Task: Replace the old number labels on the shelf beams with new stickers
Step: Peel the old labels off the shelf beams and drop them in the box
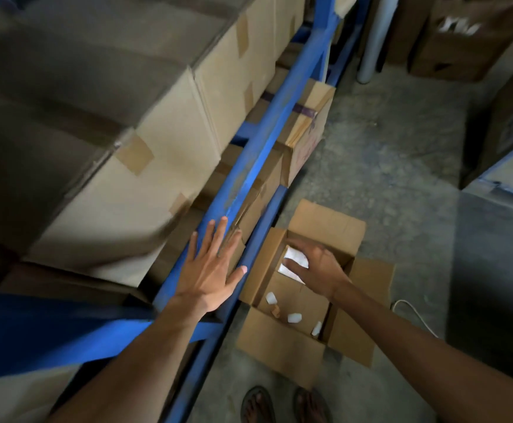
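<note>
On concrete floor (386, 154), left hand (209, 270) fingers spread against blue beam (261, 138); right hand (319, 267) seemingly loose over open carton (282, 346).

Left hand (210, 271) flat on the blue shelf beam (259, 148); right hand (317, 267) spread over the open carton (282, 346)

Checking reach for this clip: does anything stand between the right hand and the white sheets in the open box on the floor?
Nothing visible does. The right hand is spread above the white sheets inside the open box, whose flaps are folded outward. The left hand lies flat on the blue beam, clear of the box.
</note>
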### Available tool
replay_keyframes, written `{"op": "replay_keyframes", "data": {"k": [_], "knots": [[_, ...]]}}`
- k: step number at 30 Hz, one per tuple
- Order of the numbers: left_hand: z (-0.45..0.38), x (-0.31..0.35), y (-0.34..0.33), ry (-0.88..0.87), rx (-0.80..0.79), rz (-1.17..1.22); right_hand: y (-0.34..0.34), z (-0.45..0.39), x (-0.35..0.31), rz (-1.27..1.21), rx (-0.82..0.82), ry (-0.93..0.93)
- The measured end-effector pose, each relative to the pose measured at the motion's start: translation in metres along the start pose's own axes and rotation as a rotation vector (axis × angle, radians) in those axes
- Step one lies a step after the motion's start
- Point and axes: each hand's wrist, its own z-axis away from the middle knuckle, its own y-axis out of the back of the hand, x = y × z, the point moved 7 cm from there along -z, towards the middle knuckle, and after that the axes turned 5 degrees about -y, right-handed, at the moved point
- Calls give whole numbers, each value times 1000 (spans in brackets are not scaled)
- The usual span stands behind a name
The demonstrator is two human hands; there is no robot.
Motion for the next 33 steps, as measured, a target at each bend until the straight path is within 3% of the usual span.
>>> {"op": "replay_keyframes", "data": {"k": [8,15,20,26,33], "knots": [[28,86,143,-91,112,199,139,99,-67,-79,203,28],[54,167,206,-223,85,295,215,236,-52,-103,418,-90],[72,245,213,-428,82,360,236,349,-17,-195,618,-227],[126,373,180,-690,-104,367,220,488,44,-216,792,-470],[244,539,133,-939,-315,302,167,675,121,-392,1013,-781]]}}
